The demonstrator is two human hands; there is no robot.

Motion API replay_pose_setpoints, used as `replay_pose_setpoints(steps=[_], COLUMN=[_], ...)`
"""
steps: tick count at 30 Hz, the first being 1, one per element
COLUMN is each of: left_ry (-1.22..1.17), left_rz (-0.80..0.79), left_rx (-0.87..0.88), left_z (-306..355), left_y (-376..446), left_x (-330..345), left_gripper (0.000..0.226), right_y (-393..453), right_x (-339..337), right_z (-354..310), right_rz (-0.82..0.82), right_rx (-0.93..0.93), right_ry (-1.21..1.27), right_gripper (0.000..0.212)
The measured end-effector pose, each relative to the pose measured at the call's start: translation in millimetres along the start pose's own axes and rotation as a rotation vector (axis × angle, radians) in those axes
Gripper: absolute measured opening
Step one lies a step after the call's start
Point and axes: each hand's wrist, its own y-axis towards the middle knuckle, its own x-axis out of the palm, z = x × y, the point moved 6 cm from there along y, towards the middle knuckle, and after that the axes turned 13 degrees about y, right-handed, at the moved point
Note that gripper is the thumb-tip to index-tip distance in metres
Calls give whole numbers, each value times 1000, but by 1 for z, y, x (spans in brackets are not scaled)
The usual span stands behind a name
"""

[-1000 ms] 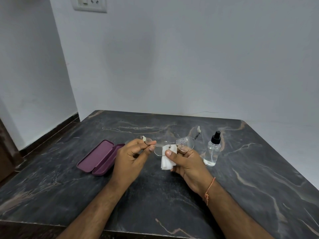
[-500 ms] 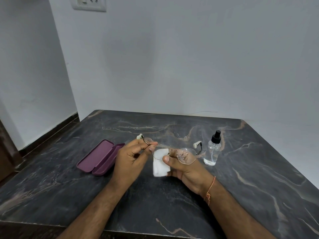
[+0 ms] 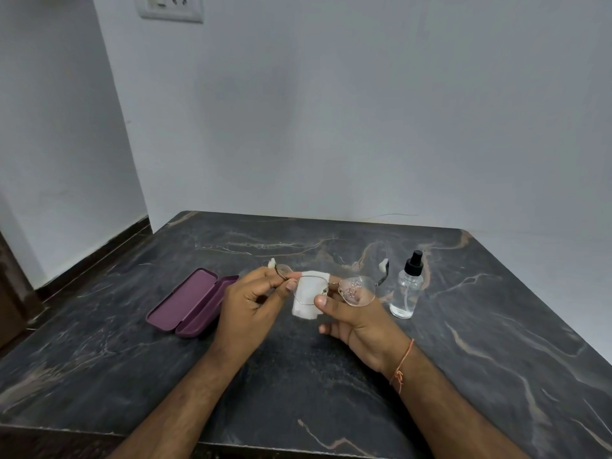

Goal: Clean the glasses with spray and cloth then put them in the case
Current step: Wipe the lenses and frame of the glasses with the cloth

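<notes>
Thin-rimmed glasses (image 3: 356,289) with clear lenses are held above the dark marble table (image 3: 463,342); droplets speckle the right lens. My left hand (image 3: 251,306) pinches the frame at its left corner. My right hand (image 3: 357,321) holds a folded white cloth (image 3: 306,294) around the left lens, thumb in front, fingers behind. The open purple case (image 3: 192,301) lies on the table left of my hands. A clear spray bottle (image 3: 406,288) with a black nozzle stands upright to the right.
White walls meet behind the table, with a switch plate (image 3: 169,6) high on the back wall. A dark door edge (image 3: 10,293) shows at the far left. An orange thread circles my right wrist.
The cloth has slid from below the bridge up onto the left lens. The glasses have tilted flatter and dropped slightly, with the right temple tip now lower beside the bottle.
</notes>
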Motion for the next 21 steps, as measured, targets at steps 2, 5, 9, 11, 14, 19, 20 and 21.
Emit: replay_pose_setpoints(steps=[2,5,9,11,14,19,20,21], left_ry=[-5,28,37,71,125,275,305,341], left_rz=[3,24,46,73,130,179,178,171], left_rx=[-6,-8,-17,-29,-97,-149,-146,-134], left_z=[-1,-3,-5,-5,-10,-12,-12,-12], left_y=[0,0,0,-1,0,1,1,2], left_x=[0,-1,-3,-5,-11,-19,-20,-20], left_gripper=[25,23,22,22,20,19,19,20], right_y=[1,3,3,4,6,3,3,2], right_x=[0,-1,1,0,-4,-9,-10,-11], right_z=[3,4,4,6,7,7,6,5], right_rz=[-18,16,54,61,74,99,104,113], right_rx=[20,20,12,24,53,101,99,82], right_ry=[-5,58,84,48,-1,-126,-131,-129], right_gripper=[37,27,19,23,31,17,15,15])
